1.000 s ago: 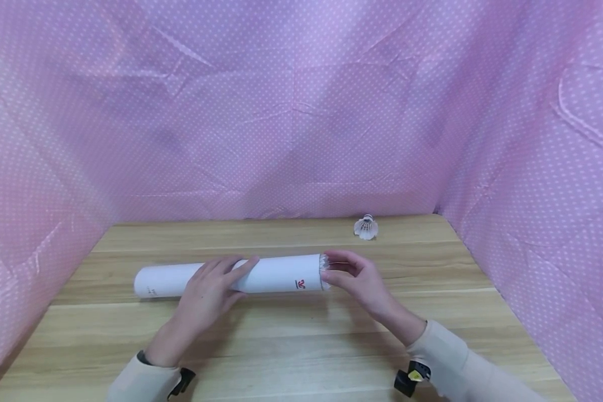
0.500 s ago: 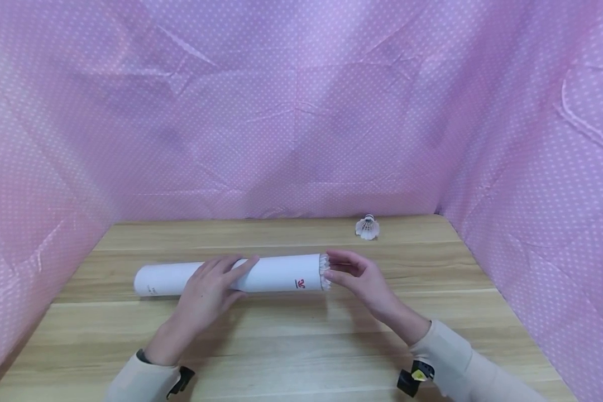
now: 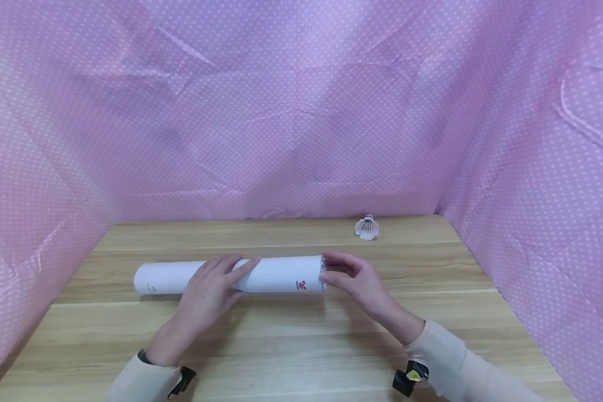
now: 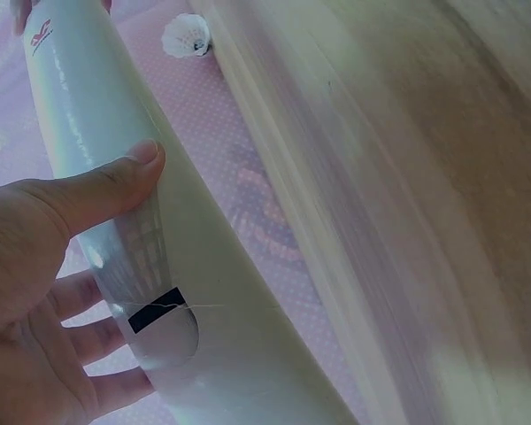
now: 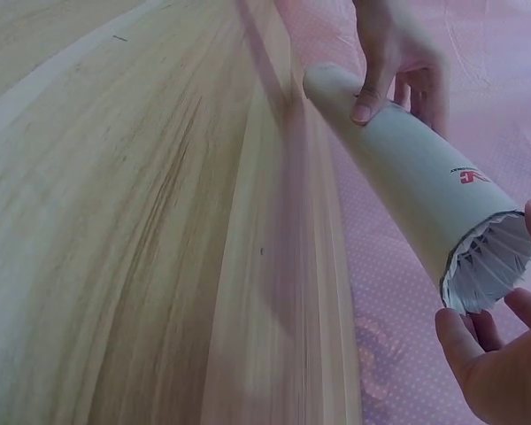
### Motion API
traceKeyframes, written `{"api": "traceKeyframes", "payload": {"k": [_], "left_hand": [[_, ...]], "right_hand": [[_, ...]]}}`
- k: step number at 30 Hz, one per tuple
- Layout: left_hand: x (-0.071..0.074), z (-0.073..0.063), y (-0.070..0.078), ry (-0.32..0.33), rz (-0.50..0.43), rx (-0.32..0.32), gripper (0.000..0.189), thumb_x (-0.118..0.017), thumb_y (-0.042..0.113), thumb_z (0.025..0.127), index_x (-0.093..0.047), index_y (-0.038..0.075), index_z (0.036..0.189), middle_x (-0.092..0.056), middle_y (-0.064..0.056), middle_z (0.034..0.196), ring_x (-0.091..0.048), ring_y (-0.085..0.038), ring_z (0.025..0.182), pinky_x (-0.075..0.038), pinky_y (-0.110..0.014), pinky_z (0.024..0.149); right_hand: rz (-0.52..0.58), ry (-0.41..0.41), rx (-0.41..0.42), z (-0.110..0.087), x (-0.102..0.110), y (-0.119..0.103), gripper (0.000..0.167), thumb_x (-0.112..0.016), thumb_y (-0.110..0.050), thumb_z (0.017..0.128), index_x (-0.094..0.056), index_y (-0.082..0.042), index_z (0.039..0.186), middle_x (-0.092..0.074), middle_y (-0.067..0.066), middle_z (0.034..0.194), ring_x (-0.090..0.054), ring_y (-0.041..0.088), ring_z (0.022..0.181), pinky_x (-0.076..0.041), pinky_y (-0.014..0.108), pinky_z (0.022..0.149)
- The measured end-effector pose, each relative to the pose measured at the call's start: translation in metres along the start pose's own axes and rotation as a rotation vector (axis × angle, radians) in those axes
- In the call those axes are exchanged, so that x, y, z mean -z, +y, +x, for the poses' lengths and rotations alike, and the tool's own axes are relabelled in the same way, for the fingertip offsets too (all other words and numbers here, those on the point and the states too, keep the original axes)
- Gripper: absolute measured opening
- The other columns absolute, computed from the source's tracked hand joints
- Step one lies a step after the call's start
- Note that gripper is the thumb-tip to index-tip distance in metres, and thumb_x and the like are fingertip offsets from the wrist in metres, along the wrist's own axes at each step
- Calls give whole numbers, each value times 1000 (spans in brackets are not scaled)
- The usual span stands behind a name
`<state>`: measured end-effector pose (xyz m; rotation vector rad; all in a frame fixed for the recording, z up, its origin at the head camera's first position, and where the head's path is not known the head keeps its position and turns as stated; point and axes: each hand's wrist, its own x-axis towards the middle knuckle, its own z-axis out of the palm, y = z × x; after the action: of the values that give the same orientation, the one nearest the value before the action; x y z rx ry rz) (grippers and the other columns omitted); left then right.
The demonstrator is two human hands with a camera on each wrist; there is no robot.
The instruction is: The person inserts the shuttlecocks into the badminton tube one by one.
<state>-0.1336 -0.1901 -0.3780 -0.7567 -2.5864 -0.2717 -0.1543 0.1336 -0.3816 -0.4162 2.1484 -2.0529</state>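
Observation:
A long white shuttlecock tube [image 3: 286, 274] with a small red logo lies crosswise in the head view. My left hand [image 3: 208, 287] grips it around the middle, thumb on the near side; a clear window strip shows beside that thumb [image 4: 115, 186] in the left wrist view. At the tube's open right end, my right hand [image 3: 359, 282] holds a shuttlecock [image 5: 488, 266] by its feather skirt, thumb and fingers spread around the rim. Its white feathers sit inside the mouth, almost level with the edge. Its cork is hidden in the tube.
Another shuttlecock [image 3: 367, 228] lies near the back edge of the wooden table [image 3: 281, 346], right of centre. A pink dotted cloth [image 3: 291, 111] hangs behind and along both sides. Each wrist carries a black camera strap.
The feather skirt, which stuck out of the tube's right end, has slid left into it. My right hand moved slightly left with it; my left hand keeps its grip.

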Motion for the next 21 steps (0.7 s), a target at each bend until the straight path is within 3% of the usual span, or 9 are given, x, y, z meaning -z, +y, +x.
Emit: {"api": "traceKeyframes", "payload": {"k": [21], "left_hand": [[-1, 1, -1, -18, -2, 4, 86, -93, 20, 70, -54, 26, 147, -62, -14, 129, -59, -39, 117, -50, -58, 99]], "right_hand": [[11, -24, -21, 0, 8, 2, 49, -75, -9, 90, -59, 1, 135, -63, 18, 129, -60, 32, 118, -55, 30, 95]]}}
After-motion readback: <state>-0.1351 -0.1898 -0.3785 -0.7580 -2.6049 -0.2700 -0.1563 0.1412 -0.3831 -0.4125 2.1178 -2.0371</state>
